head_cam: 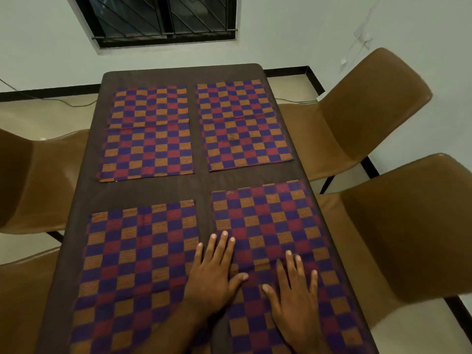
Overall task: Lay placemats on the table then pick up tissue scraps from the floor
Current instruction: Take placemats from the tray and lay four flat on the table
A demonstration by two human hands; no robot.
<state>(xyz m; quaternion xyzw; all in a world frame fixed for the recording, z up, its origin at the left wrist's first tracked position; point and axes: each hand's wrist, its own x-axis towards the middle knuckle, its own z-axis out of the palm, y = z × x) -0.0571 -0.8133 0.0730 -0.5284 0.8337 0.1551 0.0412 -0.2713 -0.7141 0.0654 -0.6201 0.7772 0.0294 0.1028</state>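
Observation:
Several checkered placemats in orange, red and blue lie flat on the dark brown table (pixel 201 185). One is at the far left (pixel 146 132), one at the far right (pixel 242 123), one at the near left (pixel 135 272) and one at the near right (pixel 278 226). My left hand (pixel 217 272) lies flat with straight fingers across the inner edge of the near right placemat. My right hand (pixel 296 292) presses flat on the same placemat, fingers spread. No tissue scraps show in this view.
Brown chairs stand on both sides of the table, two on the right (pixel 370 103) (pixel 408 226) and two on the left (pixel 30 180) (pixel 23 297). A barred window (pixel 163 19) is in the far wall. A cable runs along the floor at the back left.

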